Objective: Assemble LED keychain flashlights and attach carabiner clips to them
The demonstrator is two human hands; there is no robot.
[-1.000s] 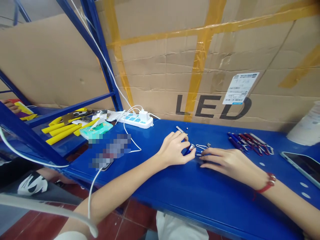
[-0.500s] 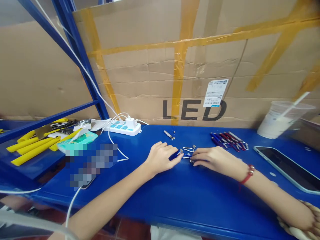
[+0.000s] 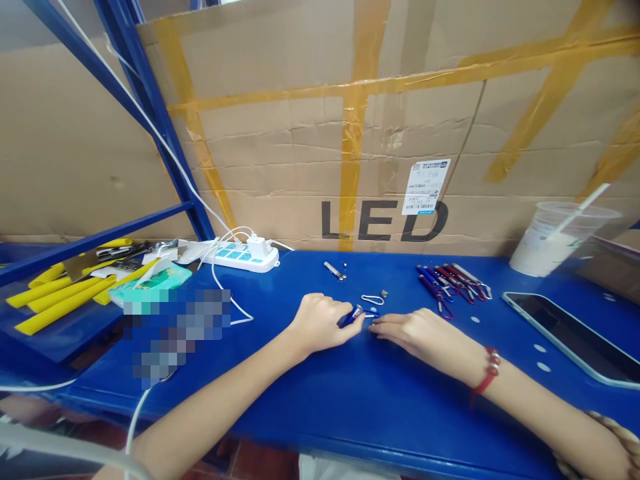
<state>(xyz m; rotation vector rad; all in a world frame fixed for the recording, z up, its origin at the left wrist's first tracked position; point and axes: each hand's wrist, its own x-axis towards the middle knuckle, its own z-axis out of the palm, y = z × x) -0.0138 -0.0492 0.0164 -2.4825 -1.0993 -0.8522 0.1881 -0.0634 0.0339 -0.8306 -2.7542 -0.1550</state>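
Observation:
My left hand (image 3: 323, 322) rests on the blue table (image 3: 350, 393) with its fingers pinched on a small blue keychain torch (image 3: 351, 316). My right hand (image 3: 417, 335) lies just right of it, fingers drawn together at the torch's tip, holding something too small to make out. A silver carabiner clip (image 3: 371, 299) lies just beyond the hands. Farther back sits a small silver part (image 3: 333, 270) with tiny round pieces beside it. A red bracelet (image 3: 486, 375) is on my right wrist.
A pile of red and blue keychain torches (image 3: 453, 280) lies at the right, with a phone (image 3: 575, 340) and a plastic cup with a straw (image 3: 550, 243) beyond. A white power strip (image 3: 245, 254) with cables, yellow tubes (image 3: 60, 293) and a teal packet sit at left. A taped cardboard box (image 3: 380, 133) forms the back wall.
The view has swung right and up, bringing the cup and phone into sight. My right hand has slid a little toward me, and both hands stay together at the blue torch.

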